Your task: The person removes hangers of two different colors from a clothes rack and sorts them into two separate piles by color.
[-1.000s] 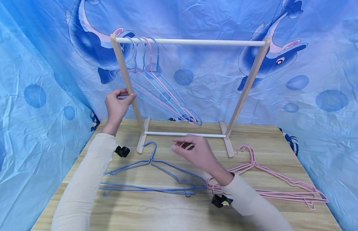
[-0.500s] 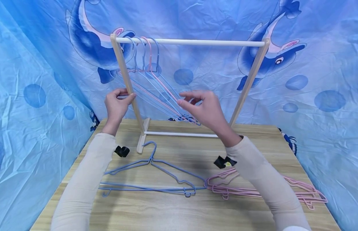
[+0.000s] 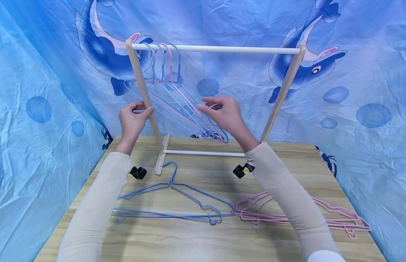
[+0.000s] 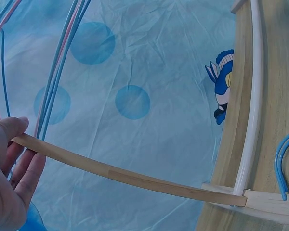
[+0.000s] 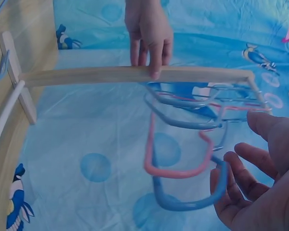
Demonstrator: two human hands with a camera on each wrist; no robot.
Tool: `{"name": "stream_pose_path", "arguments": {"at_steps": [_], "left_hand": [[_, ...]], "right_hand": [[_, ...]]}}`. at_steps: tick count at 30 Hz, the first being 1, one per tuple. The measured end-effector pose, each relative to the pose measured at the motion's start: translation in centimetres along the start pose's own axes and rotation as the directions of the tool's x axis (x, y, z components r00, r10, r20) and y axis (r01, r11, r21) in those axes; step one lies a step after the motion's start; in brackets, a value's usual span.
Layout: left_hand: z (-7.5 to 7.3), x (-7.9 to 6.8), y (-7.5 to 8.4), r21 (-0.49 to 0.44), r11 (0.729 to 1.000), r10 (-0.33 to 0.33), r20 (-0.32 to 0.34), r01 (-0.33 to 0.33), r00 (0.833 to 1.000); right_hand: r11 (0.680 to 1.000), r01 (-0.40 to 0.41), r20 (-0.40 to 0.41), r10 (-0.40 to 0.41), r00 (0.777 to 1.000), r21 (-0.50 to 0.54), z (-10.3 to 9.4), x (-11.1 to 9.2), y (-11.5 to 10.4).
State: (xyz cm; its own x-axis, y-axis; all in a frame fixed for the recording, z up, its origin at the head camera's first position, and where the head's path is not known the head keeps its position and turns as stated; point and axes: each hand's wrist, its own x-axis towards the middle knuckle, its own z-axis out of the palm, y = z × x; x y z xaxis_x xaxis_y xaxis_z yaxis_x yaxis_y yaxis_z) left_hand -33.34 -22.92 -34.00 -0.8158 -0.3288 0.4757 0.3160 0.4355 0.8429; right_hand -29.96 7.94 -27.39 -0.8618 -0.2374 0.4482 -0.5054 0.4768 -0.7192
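Fingers of the right hand (image 3: 226,113) are held loosely spread beside four hangers (image 3: 186,105) (three blue, one pink) hung at the left end of the rack's top rail (image 3: 219,48); nothing is gripped, though whether a fingertip touches the wire cannot be told. The rack's left post (image 3: 142,87) is pinched between thumb and curled fingers of the left hand (image 3: 133,120). Blue hangers (image 3: 171,202) are laid near the table's (image 3: 196,240) front edge, pink hangers (image 3: 333,218) toward its right edge. No writing is seen.

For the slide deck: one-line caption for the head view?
Left hand grips the rack post; right hand reaches the hung hangers.
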Motion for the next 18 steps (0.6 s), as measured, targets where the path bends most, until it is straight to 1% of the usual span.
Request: {"name": "stream_pose_path", "arguments": {"at_steps": [5, 8, 13, 18], "left_hand": [[0.1, 0.0, -0.1, 0.003, 1.000, 0.003, -0.006, -0.003, 1.000], [0.1, 0.0, -0.1, 0.001, 1.000, 0.002, -0.006, -0.002, 1.000], [0.1, 0.0, -0.1, 0.002, 1.000, -0.006, -0.001, 0.006, 1.000], [0.0, 0.0, -0.1, -0.003, 1.000, -0.006, 0.003, 0.006, 1.000]], "right_hand": [[0.998, -0.044, 0.041, 0.043, 0.998, 0.037, 0.8, 0.8, 0.6], [0.997, -0.053, 0.054, 0.050, 0.997, 0.049, 1.1, 1.0, 0.9], [0.997, -0.047, 0.055, 0.044, 0.998, 0.058, 1.4, 1.2, 1.1], [0.996, -0.048, 0.039, 0.045, 0.998, 0.073, 1.6, 1.2, 1.3]]}}
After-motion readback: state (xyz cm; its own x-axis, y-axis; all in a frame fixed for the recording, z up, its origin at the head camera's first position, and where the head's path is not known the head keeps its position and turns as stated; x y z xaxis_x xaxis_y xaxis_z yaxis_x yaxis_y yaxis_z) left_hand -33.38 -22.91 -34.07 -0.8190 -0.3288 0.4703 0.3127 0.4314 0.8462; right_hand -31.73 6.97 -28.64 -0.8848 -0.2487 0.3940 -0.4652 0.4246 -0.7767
